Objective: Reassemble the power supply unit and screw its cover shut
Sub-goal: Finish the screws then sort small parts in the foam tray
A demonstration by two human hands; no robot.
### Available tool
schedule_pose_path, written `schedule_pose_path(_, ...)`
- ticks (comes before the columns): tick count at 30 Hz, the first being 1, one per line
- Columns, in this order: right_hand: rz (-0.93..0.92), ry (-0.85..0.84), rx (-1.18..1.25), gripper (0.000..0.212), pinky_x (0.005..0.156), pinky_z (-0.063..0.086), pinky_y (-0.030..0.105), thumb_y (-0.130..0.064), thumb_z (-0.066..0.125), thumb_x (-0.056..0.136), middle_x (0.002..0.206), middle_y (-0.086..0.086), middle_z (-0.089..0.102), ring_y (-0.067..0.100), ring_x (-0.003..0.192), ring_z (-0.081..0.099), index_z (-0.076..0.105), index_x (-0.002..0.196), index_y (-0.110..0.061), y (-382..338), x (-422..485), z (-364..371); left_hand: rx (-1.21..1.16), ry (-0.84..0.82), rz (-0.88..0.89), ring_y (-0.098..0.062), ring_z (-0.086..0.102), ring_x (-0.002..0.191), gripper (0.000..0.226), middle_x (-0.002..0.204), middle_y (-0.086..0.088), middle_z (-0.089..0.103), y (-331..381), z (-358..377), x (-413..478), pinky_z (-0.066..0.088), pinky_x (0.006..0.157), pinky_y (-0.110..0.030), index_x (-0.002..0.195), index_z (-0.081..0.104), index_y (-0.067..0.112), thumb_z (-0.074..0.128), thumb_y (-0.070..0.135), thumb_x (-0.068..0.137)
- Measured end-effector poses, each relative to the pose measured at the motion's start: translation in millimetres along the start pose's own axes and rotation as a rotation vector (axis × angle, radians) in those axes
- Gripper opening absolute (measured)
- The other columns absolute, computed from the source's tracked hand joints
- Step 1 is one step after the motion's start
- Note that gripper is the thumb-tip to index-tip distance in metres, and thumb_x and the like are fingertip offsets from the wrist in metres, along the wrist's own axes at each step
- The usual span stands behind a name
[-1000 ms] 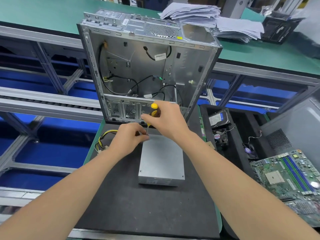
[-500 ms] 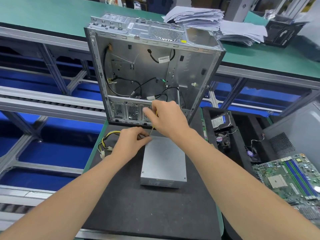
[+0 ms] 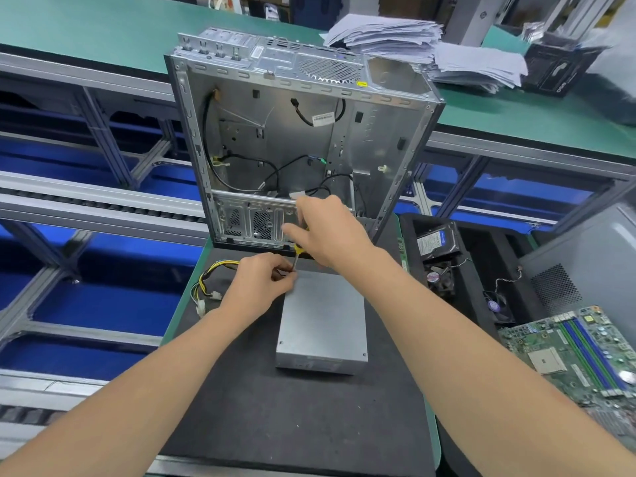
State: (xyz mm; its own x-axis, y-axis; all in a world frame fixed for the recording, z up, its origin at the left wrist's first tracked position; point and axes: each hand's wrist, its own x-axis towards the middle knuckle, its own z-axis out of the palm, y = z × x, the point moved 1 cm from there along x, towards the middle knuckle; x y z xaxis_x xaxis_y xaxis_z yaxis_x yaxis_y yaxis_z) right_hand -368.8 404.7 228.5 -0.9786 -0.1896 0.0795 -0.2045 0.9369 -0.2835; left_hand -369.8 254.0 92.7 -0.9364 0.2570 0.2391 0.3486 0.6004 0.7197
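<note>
The power supply unit (image 3: 315, 365) lies flat on the black mat (image 3: 275, 425) of the counter, directly under and just nearer than both grips, with its grey cover (image 3: 323, 304) facing up, so a screw can be driven straight down into it. The right grip (image 3: 330, 232) is clenched around the yellow handle of a screwdriver (image 3: 298, 251). It holds the handle high and tilted so the shaft slants down and to the left toward the cover's far-left corner. The left grip (image 3: 261, 284) sits just below the right, thumb and forefinger pinched together at the shaft's tip, apparently to steady the blade over the screw hole. Whether a screw is caught between those fingers cannot be seen. This looks like the seating of a corner screw, a step that asks for a steady tip more than force. A slip here could send the blade skating across the cover. Small dots mark the two near corners of the cover, too small to tell as screws or bare holes. The unit's yellow and black cable bundle (image 3: 206, 280) trails off to the left of the left grip, out of the tool's way. An open computer case (image 3: 292, 149) stands just beyond the right grip, and a motherboard (image 3: 578, 349) lies well off to its right.
</note>
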Motion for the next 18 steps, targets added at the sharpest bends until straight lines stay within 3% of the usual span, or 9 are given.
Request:
schedule_pose_path(3,0.11,0.049,-0.086,0.047,0.053,0.029,0.034,-0.05,0.058,0.102,0.071,0.002,0.045,0.03,0.072,0.049,0.039,0.075,-0.016,-1,0,5,0.007,0.018,0.003,0.012,0.062,0.072,0.008,0.075,0.023,0.064,-2,2,-2,0.041,0.067,-0.001,0.092,0.079,0.02,0.081,0.024,0.086)
schedule_pose_path(6,0.067,0.001,-0.087,0.045,0.061,0.043,0.037,-0.056,0.057,0.101,0.08,0.005,0.055,0.03,0.078,0.055,0.051,0.082,-0.016,0,-1,0,0.013,0.047,0.023,0.005,0.061,0.07,0.009,0.079,0.016,0.067,-2,3,-4,0.043,0.07,-0.005,0.093,0.079,0.017,0.081,0.022,0.086)
schedule_pose_path(8,-0.121,-0.088,0.017,0.022,0.077,0.052,0.042,-0.04,0.063,0.101,0.101,0.001,0.059,0.024,0.092,0.059,0.06,0.098,-0.018,3,-5,-11,0.014,0.049,0.044,0.007,0.058,0.068,0.008,0.077,0.017,0.064,-1,3,-3,0.043,0.068,-0.008,0.091,0.079,0.015,0.082,0.019,0.086)
schedule_pose_path(10,-0.339,-0.187,0.01,0.007,0.084,0.051,0.036,-0.018,0.066,0.098,0.107,-0.005,0.056,0.015,0.096,0.055,0.062,0.103,-0.02,4,-8,-24,0.009,0.053,0.043,0.011,0.057,0.067,0.007,0.075,0.019,0.061,-2,3,-4,0.042,0.068,-0.006,0.089,0.078,0.014,0.082,0.019,0.086)
schedule_pose_path(13,-0.367,-0.204,-0.028,0.004,0.087,0.05,0.037,-0.014,0.068,0.098,0.101,-0.005,0.065,0.016,0.097,0.056,0.067,0.101,-0.016,2,-7,-24,-0.009,0.065,0.036,0.014,0.06,0.071,0.008,0.078,0.017,0.065,-4,3,-5,0.042,0.07,0.0,0.09,0.079,0.015,0.082,0.021,0.086)
schedule_pose_path(16,-0.233,-0.11,0.002,0.02,0.074,0.049,0.039,-0.035,0.072,0.097,0.089,0.0,0.065,0.023,0.091,0.058,0.063,0.093,-0.018,-3,-5,-14,-0.018,0.072,0.039,0.016,0.062,0.076,0.008,0.079,0.019,0.065,-4,4,-6,0.043,0.072,0.0,0.091,0.079,0.015,0.082,0.021,0.085)
schedule_pose_path(18,-0.106,-0.029,-0.02,0.032,0.06,0.039,0.034,-0.043,0.071,0.096,0.075,0.0,0.052,0.029,0.084,0.057,0.055,0.083,-0.017,-4,-2,-8,-0.012,0.076,0.026,0.014,0.062,0.075,0.008,0.078,0.021,0.064,-4,3,-6,0.044,0.071,-0.001,0.091,0.079,0.017,0.082,0.022,0.085)
